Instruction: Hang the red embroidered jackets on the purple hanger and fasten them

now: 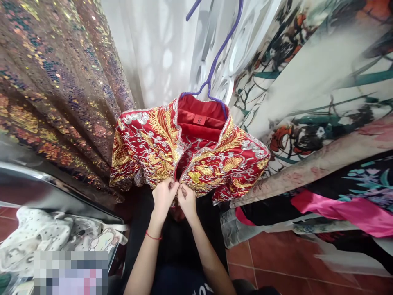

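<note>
A red jacket (211, 164) with gold and silver embroidery hangs upright in front of me on a purple hanger (211, 73). Its collar stands apart at the top, showing the red lining and a size label (199, 119). Lower down, my left hand (164, 194) pinches one front edge of the jacket. Close beside it, almost touching, my right hand (186, 198) pinches the opposite front edge. Both hands are closed at the middle of the front opening. Whatever small fastening may lie between the fingertips is hidden.
A sequinned curtain (67, 82) hangs at left, and a flower-patterned fabric (294, 90) at right. Dark garments with a pink band (331, 209) lie at the lower right, above red floor tiles (276, 258). Folded spotted cloth (43, 229) sits at the lower left.
</note>
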Demonstrator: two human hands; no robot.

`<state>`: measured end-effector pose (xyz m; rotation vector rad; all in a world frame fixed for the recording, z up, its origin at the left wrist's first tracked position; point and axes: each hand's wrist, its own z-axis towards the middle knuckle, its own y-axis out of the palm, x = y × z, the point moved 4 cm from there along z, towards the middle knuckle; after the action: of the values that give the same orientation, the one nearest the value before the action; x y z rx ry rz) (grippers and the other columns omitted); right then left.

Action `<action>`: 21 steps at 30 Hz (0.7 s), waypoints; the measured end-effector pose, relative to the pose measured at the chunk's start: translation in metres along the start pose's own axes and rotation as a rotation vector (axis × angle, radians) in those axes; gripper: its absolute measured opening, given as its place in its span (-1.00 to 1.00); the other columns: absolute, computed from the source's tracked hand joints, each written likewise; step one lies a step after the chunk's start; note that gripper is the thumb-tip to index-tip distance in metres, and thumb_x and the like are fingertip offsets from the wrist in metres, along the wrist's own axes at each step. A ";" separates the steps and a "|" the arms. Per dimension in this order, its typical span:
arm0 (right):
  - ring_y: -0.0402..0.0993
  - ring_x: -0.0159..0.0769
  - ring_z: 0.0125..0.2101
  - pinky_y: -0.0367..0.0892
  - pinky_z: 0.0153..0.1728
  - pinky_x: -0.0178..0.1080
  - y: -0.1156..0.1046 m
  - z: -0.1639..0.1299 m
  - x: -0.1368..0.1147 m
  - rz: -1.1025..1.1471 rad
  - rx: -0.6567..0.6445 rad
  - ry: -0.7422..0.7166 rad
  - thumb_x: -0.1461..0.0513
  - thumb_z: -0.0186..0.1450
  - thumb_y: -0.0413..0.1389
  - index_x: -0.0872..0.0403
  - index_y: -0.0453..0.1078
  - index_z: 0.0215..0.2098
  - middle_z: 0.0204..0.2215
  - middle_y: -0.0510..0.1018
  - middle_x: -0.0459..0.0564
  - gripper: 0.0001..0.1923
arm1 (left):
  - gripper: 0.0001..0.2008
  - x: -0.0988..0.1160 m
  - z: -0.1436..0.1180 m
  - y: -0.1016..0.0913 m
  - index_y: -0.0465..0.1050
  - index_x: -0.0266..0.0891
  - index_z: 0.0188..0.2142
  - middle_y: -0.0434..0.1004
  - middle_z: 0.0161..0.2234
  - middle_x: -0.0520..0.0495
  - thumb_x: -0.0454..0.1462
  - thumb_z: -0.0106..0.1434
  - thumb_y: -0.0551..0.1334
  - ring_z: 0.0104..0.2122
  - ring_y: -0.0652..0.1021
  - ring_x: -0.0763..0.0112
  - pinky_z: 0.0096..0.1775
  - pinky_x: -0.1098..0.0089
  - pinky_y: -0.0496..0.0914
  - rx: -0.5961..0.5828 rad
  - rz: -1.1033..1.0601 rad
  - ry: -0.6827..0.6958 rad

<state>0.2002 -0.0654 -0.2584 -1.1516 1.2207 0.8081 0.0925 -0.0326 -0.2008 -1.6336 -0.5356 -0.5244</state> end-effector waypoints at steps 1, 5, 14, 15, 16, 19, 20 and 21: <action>0.24 -0.38 -0.62 0.19 -0.58 -0.35 0.002 0.001 0.005 -0.013 -0.004 0.013 -0.04 0.29 -0.01 -0.02 0.24 -0.53 -0.69 0.27 -0.18 -0.65 | -0.77 -0.004 0.001 0.004 0.43 -0.17 -0.41 0.56 -0.41 0.01 -0.14 0.32 0.16 -0.34 0.53 0.36 -0.36 0.45 0.10 -0.013 0.001 -0.010; 0.27 -0.37 -0.63 0.21 -0.59 -0.36 0.008 0.001 0.028 -0.055 -0.012 0.077 -0.03 0.29 -0.02 -0.02 0.32 -0.49 -0.68 0.32 -0.18 -0.67 | -0.76 -0.018 0.006 0.015 0.42 -0.17 -0.42 0.56 -0.40 0.00 -0.12 0.33 0.15 -0.34 0.53 0.36 -0.36 0.44 0.09 -0.038 -0.007 -0.038; 0.29 -0.38 -0.70 0.22 -0.64 -0.36 0.019 0.001 0.076 -0.093 -0.034 0.233 -0.03 0.30 0.00 0.01 0.39 -0.45 -0.70 0.40 -0.18 -0.65 | -0.72 -0.042 0.004 0.019 0.41 -0.17 -0.43 0.53 -0.43 0.02 -0.10 0.34 0.13 -0.38 0.49 0.39 -0.38 0.44 0.06 0.008 0.028 -0.043; 0.28 -0.40 -0.71 0.21 -0.65 -0.36 0.021 0.000 0.082 -0.095 -0.037 0.251 -0.03 0.30 0.00 0.02 0.40 -0.45 -0.70 0.40 -0.18 -0.65 | -0.72 -0.045 0.003 0.017 0.41 -0.17 -0.43 0.52 -0.44 0.03 -0.10 0.34 0.13 -0.39 0.48 0.41 -0.38 0.44 0.06 0.021 0.029 -0.050; 0.28 -0.41 -0.72 0.21 -0.66 -0.37 0.022 -0.001 0.088 -0.098 -0.040 0.270 -0.02 0.30 0.01 0.02 0.40 -0.46 -0.70 0.40 -0.19 -0.65 | -0.72 -0.048 0.002 0.015 0.40 -0.17 -0.44 0.51 -0.45 0.03 -0.10 0.33 0.14 -0.40 0.47 0.42 -0.38 0.45 0.06 0.035 0.027 -0.061; 0.25 -0.46 -0.74 0.19 -0.67 -0.39 0.026 -0.003 0.106 -0.113 -0.048 0.330 0.01 0.30 0.04 0.03 0.41 -0.48 -0.70 0.41 -0.21 -0.67 | -0.71 -0.055 -0.002 0.012 0.36 -0.17 -0.48 0.46 -0.48 0.05 -0.08 0.31 0.15 -0.43 0.43 0.44 -0.38 0.46 0.07 0.074 0.005 -0.096; 0.25 -0.47 -0.74 0.19 -0.66 -0.40 0.027 -0.004 0.112 -0.120 -0.054 0.350 0.03 0.32 0.04 0.03 0.41 -0.48 -0.70 0.40 -0.21 -0.67 | -0.70 -0.056 -0.003 0.011 0.35 -0.17 -0.49 0.45 -0.49 0.06 -0.08 0.31 0.15 -0.44 0.41 0.45 -0.38 0.46 0.07 0.086 0.000 -0.103; 0.27 -0.47 -0.72 0.21 -0.65 -0.40 0.028 -0.004 0.117 -0.125 -0.061 0.370 0.04 0.34 0.04 0.04 0.43 -0.46 -0.69 0.41 -0.21 -0.67 | -0.70 -0.057 -0.004 0.011 0.34 -0.17 -0.50 0.43 -0.50 0.06 -0.09 0.30 0.15 -0.45 0.40 0.46 -0.38 0.46 0.07 0.098 -0.004 -0.104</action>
<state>0.1964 -0.0739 -0.3780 -1.4573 1.4152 0.5546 0.0543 -0.0407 -0.2439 -1.5727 -0.6316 -0.4116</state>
